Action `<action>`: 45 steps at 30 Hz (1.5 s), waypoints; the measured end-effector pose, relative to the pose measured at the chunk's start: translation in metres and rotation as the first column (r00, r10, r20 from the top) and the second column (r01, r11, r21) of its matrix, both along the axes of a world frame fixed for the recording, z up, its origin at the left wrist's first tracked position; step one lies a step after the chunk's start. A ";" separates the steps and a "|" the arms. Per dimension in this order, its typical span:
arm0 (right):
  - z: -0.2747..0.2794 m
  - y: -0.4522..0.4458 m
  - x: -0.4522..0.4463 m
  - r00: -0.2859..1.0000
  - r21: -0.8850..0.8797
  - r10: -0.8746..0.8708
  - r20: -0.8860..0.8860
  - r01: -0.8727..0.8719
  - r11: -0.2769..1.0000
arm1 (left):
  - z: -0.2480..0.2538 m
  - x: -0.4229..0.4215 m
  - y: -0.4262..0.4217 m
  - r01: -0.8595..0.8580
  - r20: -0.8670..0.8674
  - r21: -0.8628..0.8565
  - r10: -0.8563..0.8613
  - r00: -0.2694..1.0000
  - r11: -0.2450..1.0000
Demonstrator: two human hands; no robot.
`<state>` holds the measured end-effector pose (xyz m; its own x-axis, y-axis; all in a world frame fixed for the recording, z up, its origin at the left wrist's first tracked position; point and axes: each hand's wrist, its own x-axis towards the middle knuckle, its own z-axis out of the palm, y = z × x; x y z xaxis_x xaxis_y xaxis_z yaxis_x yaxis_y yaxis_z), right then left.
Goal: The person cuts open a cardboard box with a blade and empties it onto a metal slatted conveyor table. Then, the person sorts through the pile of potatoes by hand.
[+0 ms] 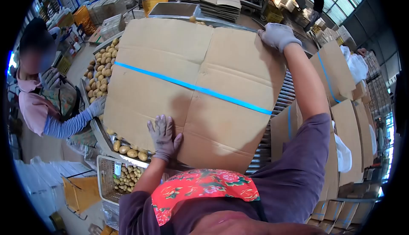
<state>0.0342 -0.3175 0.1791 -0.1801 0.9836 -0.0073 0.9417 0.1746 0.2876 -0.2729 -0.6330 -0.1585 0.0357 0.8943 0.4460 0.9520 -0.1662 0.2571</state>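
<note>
A large flattened cardboard box [157, 103] with a blue strap or tape across it lies in front of me, over a table of potatoes and a roller conveyor. My left hand [162, 138], in a grey glove, rests flat on its near edge with the fingers spread. At the far right corner, my gloved right hand [279, 37] is closed round the cardboard edge; the thumb side is partly hidden. Potatoes [102, 71] show past the left side of the cardboard, and several more [130, 151] lie near my left hand.
A co-worker [47, 90] stands at the left, one gloved hand by the potatoes. Below the table edge is a crate [104, 179] with small potatoes. Conveyor rollers [260, 158] run at the right, beside upright boxes [347, 128]. Flat cardboard [213, 5] is stacked at the back.
</note>
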 end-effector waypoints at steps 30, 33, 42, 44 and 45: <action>-0.266 0.011 0.080 0.936 0.275 -0.318 -0.154 0.350 0.896 | 0.012 -0.002 0.013 0.055 0.018 -0.238 -0.052 0.998 0.970; -0.253 -0.024 0.086 0.938 0.395 -0.172 -0.301 0.287 0.873 | 0.006 -0.028 0.001 0.069 0.160 -0.114 -0.050 0.986 0.991; -0.217 -0.207 0.089 0.254 -0.154 -0.374 -0.892 0.606 0.780 | -0.050 -0.083 -0.075 -0.335 0.949 -0.220 0.281 0.146 0.916; -0.266 -0.219 0.108 0.311 -0.218 -0.457 -0.833 0.575 0.789 | -0.069 -0.093 -0.078 -0.089 0.932 -0.319 0.295 -0.209 0.944; -0.268 -0.229 0.104 0.197 -0.386 -0.543 -0.816 0.515 0.766 | -0.063 -0.091 -0.076 0.068 0.887 -0.247 0.254 -0.385 0.967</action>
